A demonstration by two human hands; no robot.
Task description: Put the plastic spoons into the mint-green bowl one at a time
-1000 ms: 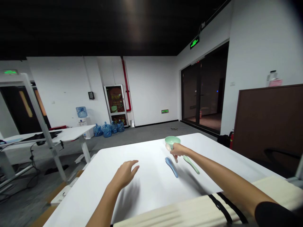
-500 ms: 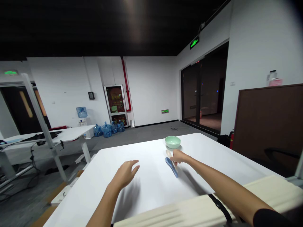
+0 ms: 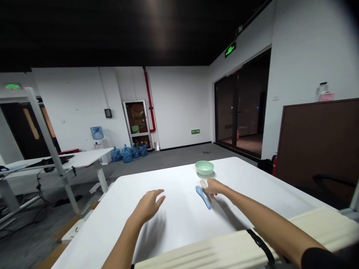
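No legible text, green exit sign (image 3: 230,49) included

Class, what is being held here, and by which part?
The right hand grips a pale spoon around its middle, bowl end showing; the left hand holds nothing.

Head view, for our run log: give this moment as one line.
left hand: open, over white table | right hand: holds pale spoon, beside blue spoon | pale green bowl: upright on table

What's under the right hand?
The right hand covers most of a pale spoon; only its rounded end shows past the fingers, so the handle and whether it's gripped can't be seen. A blue spoon lies just left of it.
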